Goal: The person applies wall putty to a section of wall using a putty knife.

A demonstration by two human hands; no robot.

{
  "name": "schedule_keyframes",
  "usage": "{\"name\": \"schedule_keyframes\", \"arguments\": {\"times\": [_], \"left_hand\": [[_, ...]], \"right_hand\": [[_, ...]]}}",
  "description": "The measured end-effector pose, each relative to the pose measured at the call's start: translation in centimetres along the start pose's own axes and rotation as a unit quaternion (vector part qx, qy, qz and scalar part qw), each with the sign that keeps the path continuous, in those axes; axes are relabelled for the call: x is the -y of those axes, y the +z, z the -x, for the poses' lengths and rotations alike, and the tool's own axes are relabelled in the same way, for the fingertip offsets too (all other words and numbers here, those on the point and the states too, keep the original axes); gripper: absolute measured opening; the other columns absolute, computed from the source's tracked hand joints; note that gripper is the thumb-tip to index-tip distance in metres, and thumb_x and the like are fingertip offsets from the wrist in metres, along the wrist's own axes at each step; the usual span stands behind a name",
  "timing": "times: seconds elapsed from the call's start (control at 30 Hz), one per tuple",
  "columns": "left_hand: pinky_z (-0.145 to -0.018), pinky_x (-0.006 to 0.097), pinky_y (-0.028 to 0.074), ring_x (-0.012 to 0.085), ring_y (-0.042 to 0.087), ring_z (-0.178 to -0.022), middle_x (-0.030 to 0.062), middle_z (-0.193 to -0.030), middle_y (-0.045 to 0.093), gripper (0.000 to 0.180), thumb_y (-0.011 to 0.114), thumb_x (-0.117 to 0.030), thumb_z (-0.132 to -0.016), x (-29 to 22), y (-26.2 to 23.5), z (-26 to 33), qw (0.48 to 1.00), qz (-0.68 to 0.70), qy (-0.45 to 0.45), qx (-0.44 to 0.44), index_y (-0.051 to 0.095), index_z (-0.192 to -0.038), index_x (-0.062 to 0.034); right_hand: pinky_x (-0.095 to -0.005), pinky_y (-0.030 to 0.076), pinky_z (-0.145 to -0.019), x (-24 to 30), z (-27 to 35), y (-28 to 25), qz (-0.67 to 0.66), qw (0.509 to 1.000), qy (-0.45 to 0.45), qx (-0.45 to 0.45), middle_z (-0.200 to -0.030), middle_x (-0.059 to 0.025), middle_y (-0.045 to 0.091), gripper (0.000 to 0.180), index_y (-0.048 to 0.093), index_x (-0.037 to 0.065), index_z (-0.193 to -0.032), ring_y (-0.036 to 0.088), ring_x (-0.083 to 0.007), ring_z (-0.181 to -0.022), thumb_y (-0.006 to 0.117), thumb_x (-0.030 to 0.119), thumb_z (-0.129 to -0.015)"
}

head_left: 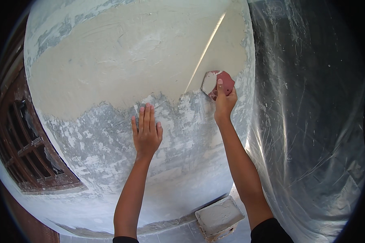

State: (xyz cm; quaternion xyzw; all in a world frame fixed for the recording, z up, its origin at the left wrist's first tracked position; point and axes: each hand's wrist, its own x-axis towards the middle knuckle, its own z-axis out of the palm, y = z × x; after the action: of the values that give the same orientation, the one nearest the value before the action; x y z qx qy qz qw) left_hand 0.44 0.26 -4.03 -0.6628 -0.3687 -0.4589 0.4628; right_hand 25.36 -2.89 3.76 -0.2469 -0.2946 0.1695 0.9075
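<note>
My right hand grips a red putty scraper, its flat blade smeared with pale filler and held against the wall near the right edge. My thumb lies along the scraper's face; the other fingers are mostly hidden behind it. Lower and further left, my left hand rests flat on the wall with its fingers stretched upward and nothing in it. Beige filler coats the upper wall and ends in a ragged line just above my left fingertips. Below that line the surface is patchy grey and white.
A tray of grey-white filler stands low by the wall's foot, between my forearms. Clear plastic sheeting hangs down the right side. At left is a brown wooden window frame. A bright streak of light crosses the filler.
</note>
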Motion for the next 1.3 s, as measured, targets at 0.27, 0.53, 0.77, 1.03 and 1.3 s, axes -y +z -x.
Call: {"name": "schedule_keyframes", "arguments": {"times": [0.27, 0.53, 0.77, 1.03, 1.3], "left_hand": [[-0.122, 0.048, 0.019, 0.0226, 0.030, -0.148, 0.0082, -0.156, 0.039, 0.056, 0.048, -0.023, -0.097, -0.1, -0.1, -0.1, 1.000, -0.001, -0.002, 0.010, 0.040, -0.150, -0.0053], [-0.121, 0.048, 0.020, 0.0226, 0.030, -0.148, 0.0082, -0.156, 0.039, 0.055, 0.048, -0.023, -0.097, 0.0, -0.1, -0.2, 1.000, -0.007, -0.002, 0.005, 0.041, -0.150, -0.0052], [-0.121, 0.048, 0.019, 0.0228, 0.031, -0.148, 0.0083, -0.157, 0.039, 0.055, 0.048, -0.023, -0.098, -0.1, 0.2, 0.0, 1.000, -0.003, 0.000, 0.007, 0.040, -0.150, -0.0051], [-0.122, 0.049, 0.019, 0.0230, 0.031, -0.148, 0.0084, -0.157, 0.039, 0.057, 0.048, -0.023, -0.097, -0.1, 0.2, 0.2, 1.000, -0.003, 0.000, 0.005, 0.039, -0.150, -0.0046], [-0.122, 0.049, 0.019, 0.0230, 0.031, -0.148, 0.0082, -0.157, 0.039, 0.056, 0.047, -0.022, -0.098, 0.0, 0.0, 0.1, 1.000, 0.002, -0.003, 0.008, 0.039, -0.150, -0.0048]], "right_hand": [[-0.0283, 0.052, -0.080, -1.3, -0.3, -0.8, 0.041, 0.998, -0.028, 0.049, -0.103, -0.0078, 0.068, 0.033, 0.063, -0.001, -0.116, 0.064, -0.0136, -0.090, 0.071, 0.022, -0.094], [-0.0269, 0.054, -0.076, -1.9, 1.1, 0.2, 0.050, 0.993, -0.030, 0.107, -0.101, -0.0057, 0.067, 0.032, 0.061, -0.001, -0.116, 0.065, -0.0123, -0.087, 0.071, 0.019, -0.094], [-0.0305, 0.052, -0.081, -4.7, 3.3, -0.2, 0.229, 0.933, -0.202, 0.191, -0.104, -0.0097, 0.066, 0.042, 0.061, -0.004, -0.120, 0.065, -0.0189, -0.094, 0.075, 0.023, -0.090], [-0.0300, 0.052, -0.079, -3.9, 4.2, 0.3, 0.093, 0.971, -0.126, 0.181, -0.102, -0.0111, 0.067, 0.041, 0.063, -0.004, -0.115, 0.065, -0.0174, -0.090, 0.077, 0.024, -0.088], [-0.0283, 0.052, -0.076, -2.0, 3.6, 0.2, 0.028, 0.993, -0.070, 0.091, -0.101, -0.0096, 0.067, 0.038, 0.062, -0.004, -0.114, 0.066, -0.0190, -0.086, 0.074, 0.023, -0.091]]}}
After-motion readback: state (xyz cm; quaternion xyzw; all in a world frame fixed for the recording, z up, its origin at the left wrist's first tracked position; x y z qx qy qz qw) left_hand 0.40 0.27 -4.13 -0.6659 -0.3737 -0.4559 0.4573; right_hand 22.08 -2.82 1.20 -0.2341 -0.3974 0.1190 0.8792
